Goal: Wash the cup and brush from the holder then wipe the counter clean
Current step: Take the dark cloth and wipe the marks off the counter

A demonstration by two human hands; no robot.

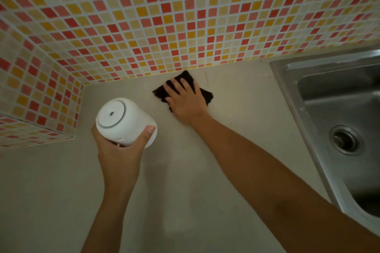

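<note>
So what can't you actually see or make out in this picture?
All in the head view:
- White holder: the left hand shows only its base; its opening faces away.
- Dark cloth: its middle lies under the right hand.
- Sink: cut off by the right edge.
- Cup and brush: nowhere in view.

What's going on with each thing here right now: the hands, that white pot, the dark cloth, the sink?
Left hand: closed around the white holder, lifting it off the counter.
White holder: held up, tipped with its base toward the camera.
Right hand: flat, fingers spread, pressing on the cloth.
Dark cloth: lying flat on the counter near the tiled wall.
Counter: bare apart from the cloth.
Sink: no dishes in view.
</note>
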